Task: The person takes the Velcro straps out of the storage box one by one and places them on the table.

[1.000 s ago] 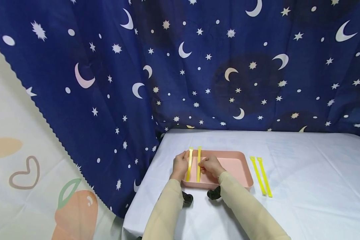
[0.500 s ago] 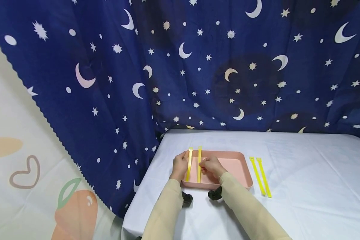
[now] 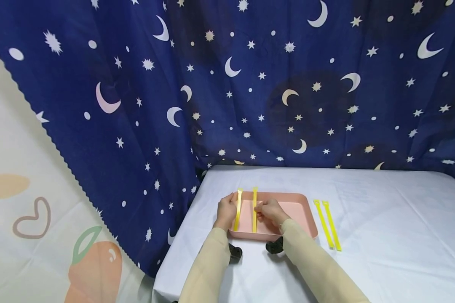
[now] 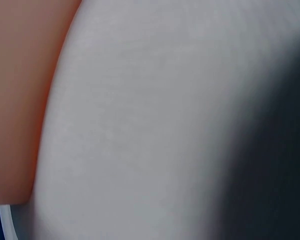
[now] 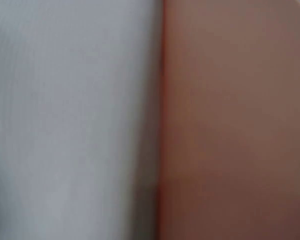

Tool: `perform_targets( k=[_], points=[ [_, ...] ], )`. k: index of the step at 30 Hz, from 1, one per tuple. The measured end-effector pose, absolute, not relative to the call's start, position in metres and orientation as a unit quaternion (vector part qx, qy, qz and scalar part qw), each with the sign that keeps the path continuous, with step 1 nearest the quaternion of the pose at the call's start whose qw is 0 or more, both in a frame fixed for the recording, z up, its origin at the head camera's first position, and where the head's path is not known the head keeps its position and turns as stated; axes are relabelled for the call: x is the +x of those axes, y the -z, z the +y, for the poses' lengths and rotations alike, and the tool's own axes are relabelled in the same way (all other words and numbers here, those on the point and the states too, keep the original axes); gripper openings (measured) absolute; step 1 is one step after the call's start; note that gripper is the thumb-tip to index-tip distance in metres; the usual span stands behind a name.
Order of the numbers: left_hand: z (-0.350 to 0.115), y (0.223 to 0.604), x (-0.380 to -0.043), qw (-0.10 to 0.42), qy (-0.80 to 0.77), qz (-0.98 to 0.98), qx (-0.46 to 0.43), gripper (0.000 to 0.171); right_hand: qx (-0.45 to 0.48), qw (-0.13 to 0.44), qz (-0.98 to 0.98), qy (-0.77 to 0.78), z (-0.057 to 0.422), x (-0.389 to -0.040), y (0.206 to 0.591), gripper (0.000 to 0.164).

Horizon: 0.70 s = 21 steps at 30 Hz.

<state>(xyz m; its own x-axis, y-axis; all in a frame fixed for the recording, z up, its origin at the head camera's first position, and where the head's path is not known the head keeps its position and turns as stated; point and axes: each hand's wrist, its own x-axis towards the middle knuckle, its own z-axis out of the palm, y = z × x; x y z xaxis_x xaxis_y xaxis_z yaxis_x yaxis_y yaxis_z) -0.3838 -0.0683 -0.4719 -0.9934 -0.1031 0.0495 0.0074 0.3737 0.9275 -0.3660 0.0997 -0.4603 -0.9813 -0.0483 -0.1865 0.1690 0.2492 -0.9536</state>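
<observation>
A shallow pink tray sits on the white-covered table in the head view. My left hand holds its left side at the rim. Just inside that edge, a yellow cable strap with a slotted head lies lengthwise across the tray, its head over the far rim. A second yellow strap runs nearly parallel to its right, and the fingers of my right hand pinch it around the middle. Both wrist views show only the blurred tray wall and white cloth, with neither hand visible.
Right of the tray, two more yellow straps lie side by side on the tablecloth. A dark blue curtain with moons and stars hangs behind the table and along its left. Black wrist devices sit under both wrists, close to the tray's near edge.
My right hand has shifted slightly right with the pinched strap, widening the space between the two straps in the tray. My left hand stays at the tray's left side; the head view has shifted slightly.
</observation>
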Motion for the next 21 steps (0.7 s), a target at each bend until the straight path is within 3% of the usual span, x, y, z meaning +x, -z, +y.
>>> perform_targets(
  k=[21],
  points=[
    [-0.069, 0.471, -0.383, 0.051, 0.563, -0.825, 0.027, 0.043, 0.028, 0.084, 0.777, 0.623, 0.124, -0.359, 0.456, 0.015]
  ],
)
